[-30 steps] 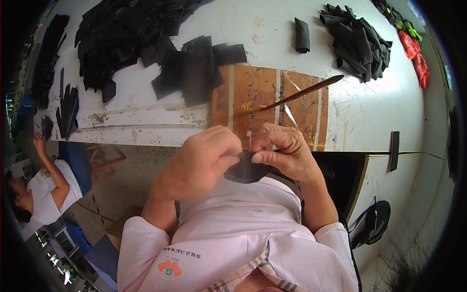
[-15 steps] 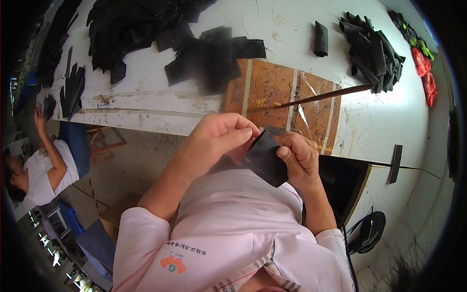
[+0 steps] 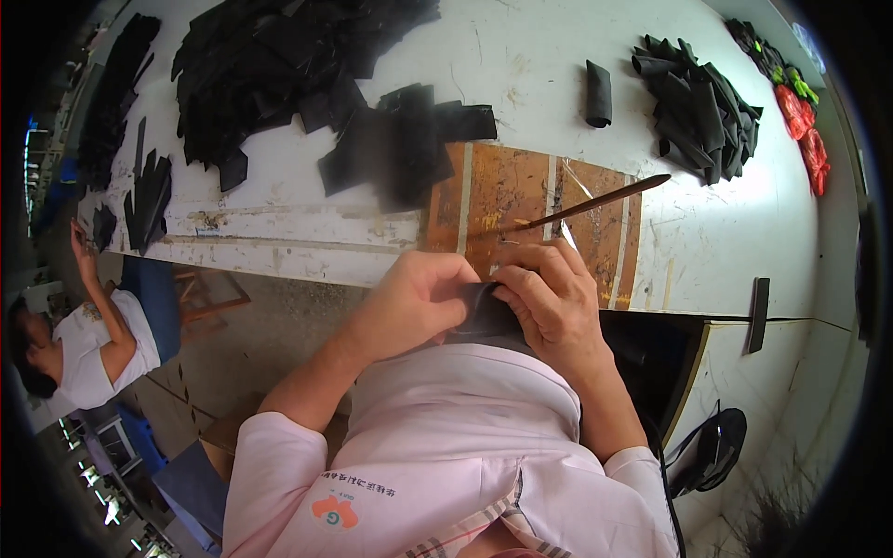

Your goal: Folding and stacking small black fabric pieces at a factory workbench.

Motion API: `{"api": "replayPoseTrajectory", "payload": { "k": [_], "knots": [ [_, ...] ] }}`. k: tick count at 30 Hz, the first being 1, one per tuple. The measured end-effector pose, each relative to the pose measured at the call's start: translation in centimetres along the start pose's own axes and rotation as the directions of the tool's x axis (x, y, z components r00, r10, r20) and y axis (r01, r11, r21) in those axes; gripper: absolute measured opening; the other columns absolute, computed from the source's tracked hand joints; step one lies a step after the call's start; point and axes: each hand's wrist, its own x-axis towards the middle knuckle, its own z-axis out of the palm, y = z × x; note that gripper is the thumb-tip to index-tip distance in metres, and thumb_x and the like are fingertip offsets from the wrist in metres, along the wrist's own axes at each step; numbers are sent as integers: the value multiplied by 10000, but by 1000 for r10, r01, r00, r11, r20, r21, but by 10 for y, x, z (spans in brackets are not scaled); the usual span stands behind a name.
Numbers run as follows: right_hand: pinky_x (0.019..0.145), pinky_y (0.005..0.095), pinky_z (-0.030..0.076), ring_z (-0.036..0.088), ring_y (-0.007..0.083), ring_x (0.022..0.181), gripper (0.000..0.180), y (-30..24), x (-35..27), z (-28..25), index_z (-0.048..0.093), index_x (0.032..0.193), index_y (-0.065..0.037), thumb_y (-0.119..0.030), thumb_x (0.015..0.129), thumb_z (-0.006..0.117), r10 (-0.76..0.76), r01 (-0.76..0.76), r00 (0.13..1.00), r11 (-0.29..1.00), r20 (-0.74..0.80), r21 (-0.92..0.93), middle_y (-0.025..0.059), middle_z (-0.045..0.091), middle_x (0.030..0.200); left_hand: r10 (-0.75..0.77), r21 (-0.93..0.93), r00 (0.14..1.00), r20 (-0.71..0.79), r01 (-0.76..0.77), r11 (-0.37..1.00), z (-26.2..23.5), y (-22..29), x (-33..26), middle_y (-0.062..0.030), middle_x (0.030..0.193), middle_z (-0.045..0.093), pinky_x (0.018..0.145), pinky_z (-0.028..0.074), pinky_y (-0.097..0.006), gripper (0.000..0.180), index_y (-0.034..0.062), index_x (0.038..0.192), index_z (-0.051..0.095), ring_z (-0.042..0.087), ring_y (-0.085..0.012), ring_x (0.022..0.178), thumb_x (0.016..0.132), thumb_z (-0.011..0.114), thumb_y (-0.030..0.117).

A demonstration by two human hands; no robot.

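I look down on a long white worktable (image 3: pixel 558 84) in a workshop, its near edge stained and worn, with bare floor below it on the left. A brown board (image 3: pixel 521 200) striped with pale bands lies at the table's near edge, and a thin brown stick (image 3: pixel 595 202) rests slantwise across it. A large heap of black cut pieces (image 3: pixel 279 65) covers the far left of the table, with a smaller stack of black strips (image 3: pixel 405 139) beside the board. A single rolled black piece (image 3: pixel 598 93) sits apart to the right, near a pile of rolled black pieces (image 3: pixel 698 102); red and green bits (image 3: pixel 800 112) lie beyond them. I see no container on the table. A second person in a white shirt (image 3: pixel 84 349) sits at the far left, one arm raised to the table.

My left hand (image 3: pixel 419 302) and right hand (image 3: pixel 549 302) meet just below the table edge, close to my chest, both pinching one small black piece (image 3: pixel 484 312), fingers closed around it. It is mostly hidden between them.

Half a second ago the black piece showed broader and flatter between the hands; now it is nearly covered, and the hands sit tighter together.
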Motion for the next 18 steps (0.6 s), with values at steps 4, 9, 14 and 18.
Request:
{"api": "replayPoseTrajectory", "payload": {
  "k": [4, 9, 14, 18],
  "knots": [
    [545, 264, 440, 542, 179, 673, 456, -24, -2, -2, 570, 958, -44, -156, 559, 760, -33, -108, 930, 927, -367, -358, 79, 530, 850, 391, 244, 779, -490, -308, 920, 31, -8, 2, -30, 656, 559, 505, 412, -241, 85, -3, 790, 538, 527, -81, 605, 714, 571, -23],
    [501, 298, 451, 551, 203, 582, 292, -25, -3, 6, 587, 893, -23, -85, 638, 716, 289, -258, 906, 956, -310, 137, 92, 523, 718, 719, 673, 543, -435, -335, 660, 53, -6, 13, -144, 698, 551, 508, 439, -322, 133, 12, 796, 525, 563, -290, 599, 689, 582, -45],
    [471, 299, 427, 529, 231, 532, 178, -18, -5, 25, 584, 826, -27, 36, 664, 619, 230, -266, 910, 962, -344, -59, 94, 511, 680, 874, 847, 265, -407, -250, 470, 46, -22, 27, -77, 629, 550, 463, 418, -227, 152, -5, 783, 549, 538, -87, 541, 662, 580, -93],
    [495, 355, 460, 542, 277, 586, 189, -3, 0, 37, 558, 791, -36, 38, 620, 590, 290, -321, 857, 947, -426, -1, 103, 507, 702, 632, 452, 462, -623, -446, 772, 38, -28, 33, -45, 719, 584, 456, 418, -202, 180, 15, 833, 542, 552, -70, 583, 703, 573, -105]
  ]
}}
